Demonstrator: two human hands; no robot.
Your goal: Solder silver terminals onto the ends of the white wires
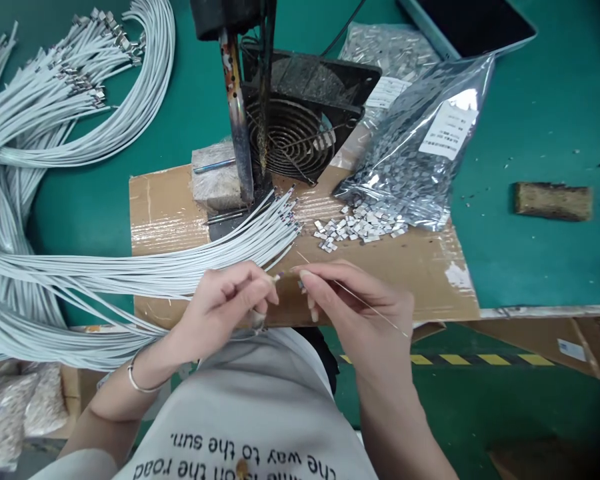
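Note:
Above the cardboard's front edge, my left hand (235, 297) pinches the end of a white cable, its tip (279, 276) sticking out past the thumb. Facing it a short gap away is my right hand (353, 297), closed on a thin silvery wire (370, 309) that slants across the fingers. Something small shows at the right fingertips, too small to name. Many white cables (180, 267) lie just beyond my left hand, their stripped ends (287, 213) fanned out on the cardboard (167, 207). A loose pile of small metal connectors (363, 223) lies beyond my right hand.
A dark upright metal tube (237, 113) stands beside a black fan (293, 133) and a whitish block (215, 177). Clear bags of metal parts (415, 153) lie behind the pile. A tablet-like device (470, 27) and a brown block (553, 201) are on the right; bundled cables (10, 193) fill the left.

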